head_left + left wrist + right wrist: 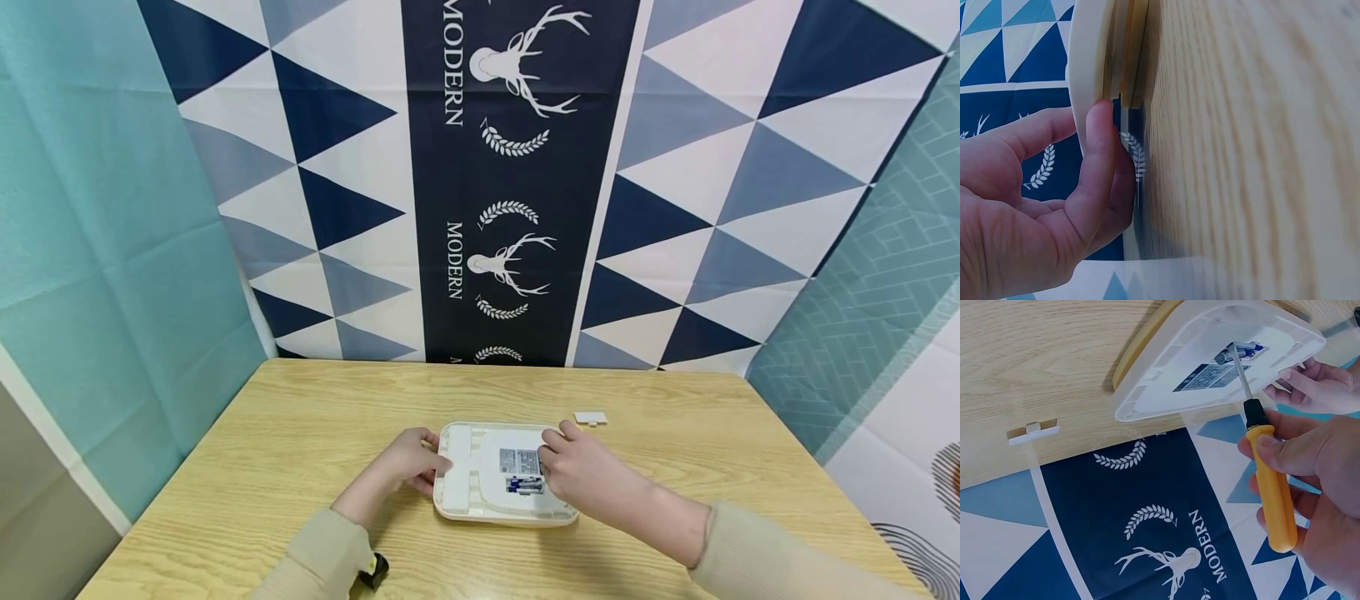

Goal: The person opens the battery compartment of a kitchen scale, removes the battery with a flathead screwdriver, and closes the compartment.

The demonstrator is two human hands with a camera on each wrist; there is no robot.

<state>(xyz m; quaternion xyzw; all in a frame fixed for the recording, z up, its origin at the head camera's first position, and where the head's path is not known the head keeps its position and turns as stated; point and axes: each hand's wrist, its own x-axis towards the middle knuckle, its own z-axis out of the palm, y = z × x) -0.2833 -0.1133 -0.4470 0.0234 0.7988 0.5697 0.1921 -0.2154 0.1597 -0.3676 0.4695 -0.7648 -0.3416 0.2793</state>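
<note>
Taking the scale (465,475) as the landmark, it is seen lying upside down on the wooden table (300,433), near the front edge and midway between the two hands, its long axis running left to right across the body. At its left edge the left hand (408,467) is placed, with the fingertips (1100,125) pressed flat against the rim and nothing gripped; the fingers are only lightly bent. At its right side the right hand (588,475) is laid over the underside, and the fingers are curled round the yellow handle of a screwdriver (1269,487), whose thin shaft is pointed into the open battery bay (525,483). The bay is set right of the scale's middle, so it lies directly under the right hand, the nearer of the two, while the left hand is kept off to the far side of the landmark. Batteries (1241,351) with blue wrapping are seen in the bay; two seem to be there, though the count cannot be fixed with certainty. Beyond the scale, to its back right and apart from it, a small white cover (590,417) is lying flat on the wood. One scale, one screwdriver and one cover are counted.
</note>
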